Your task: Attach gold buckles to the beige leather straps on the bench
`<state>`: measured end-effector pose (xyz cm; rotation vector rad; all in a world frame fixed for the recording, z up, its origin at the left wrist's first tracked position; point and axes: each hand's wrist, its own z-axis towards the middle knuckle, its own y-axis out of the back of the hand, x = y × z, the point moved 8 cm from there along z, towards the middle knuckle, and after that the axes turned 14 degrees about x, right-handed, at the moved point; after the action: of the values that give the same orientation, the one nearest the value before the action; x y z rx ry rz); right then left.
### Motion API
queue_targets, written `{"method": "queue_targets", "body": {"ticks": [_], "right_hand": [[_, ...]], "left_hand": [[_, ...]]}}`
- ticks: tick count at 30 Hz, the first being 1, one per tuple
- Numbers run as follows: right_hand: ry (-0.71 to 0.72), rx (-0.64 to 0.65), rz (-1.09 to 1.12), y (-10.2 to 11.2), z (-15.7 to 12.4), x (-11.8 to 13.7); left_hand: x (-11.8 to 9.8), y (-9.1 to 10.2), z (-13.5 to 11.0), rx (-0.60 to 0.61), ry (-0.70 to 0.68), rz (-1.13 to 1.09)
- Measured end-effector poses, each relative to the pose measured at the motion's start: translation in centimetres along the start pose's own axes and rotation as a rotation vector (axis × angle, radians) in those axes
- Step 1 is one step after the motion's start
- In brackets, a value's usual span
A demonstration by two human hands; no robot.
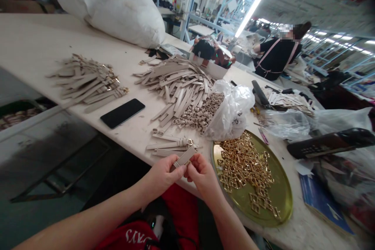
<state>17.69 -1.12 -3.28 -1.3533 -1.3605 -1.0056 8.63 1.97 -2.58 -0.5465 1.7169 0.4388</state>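
Between my two hands, just above the table's front edge, is a short beige strap (186, 156). My left hand (167, 171) pinches it from the left, thumb on top. The fingers of my right hand (201, 172) close on its other side; a small glint of gold shows there, though the fingers hide most of it. Right behind my hands lie a few beige straps with gold buckles (175, 143). To the right, gold buckles (244, 160) are heaped on a round gold tray (283, 203). Small beige loops (202, 115) form a pile farther back.
A large heap of beige straps (178, 82) fills the table's middle, with buckled straps (88, 80) at left. A black phone (123, 113) lies near the edge. Around are a clear plastic bag (233, 107), white sack (114, 8) and blue booklet (324, 201). A person (277, 56) stands beyond.
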Motion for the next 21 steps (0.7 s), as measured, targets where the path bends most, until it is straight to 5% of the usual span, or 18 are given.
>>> {"method": "queue_targets", "body": {"ticks": [10, 21], "right_hand": [[0.024, 0.209, -0.236, -1.6, -3.0, 0.2], [0.108, -0.027, 0.172, -1.5, -4.0, -0.9]], "left_hand": [[-0.3, 0.8, -2.5, -0.075, 0.078, 0.101], [0.5, -1.0, -4.6, 0.05, 0.034, 0.027]]}}
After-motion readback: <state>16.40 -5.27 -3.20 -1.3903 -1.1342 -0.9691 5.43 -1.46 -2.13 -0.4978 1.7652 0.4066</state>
